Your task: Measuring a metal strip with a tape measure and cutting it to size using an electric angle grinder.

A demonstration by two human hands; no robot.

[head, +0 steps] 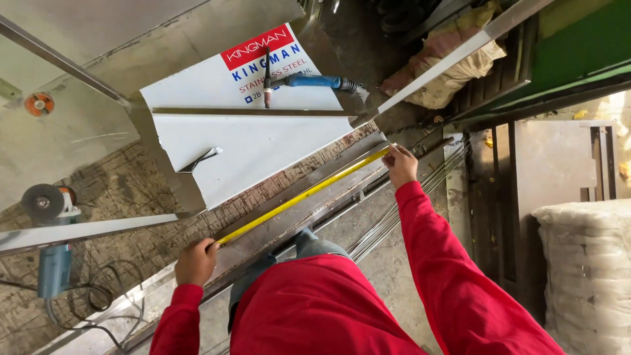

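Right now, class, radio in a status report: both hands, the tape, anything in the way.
Left hand pins yellow tape measure at near end. Right hand holds far end. Tape stretched along steel strip. Nothing across it.

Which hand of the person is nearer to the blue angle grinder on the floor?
Left. The left hand pins one end of the yellow tape measure on the metal strip, on the same side as the blue angle grinder. The right hand holds the far end, much farther away.
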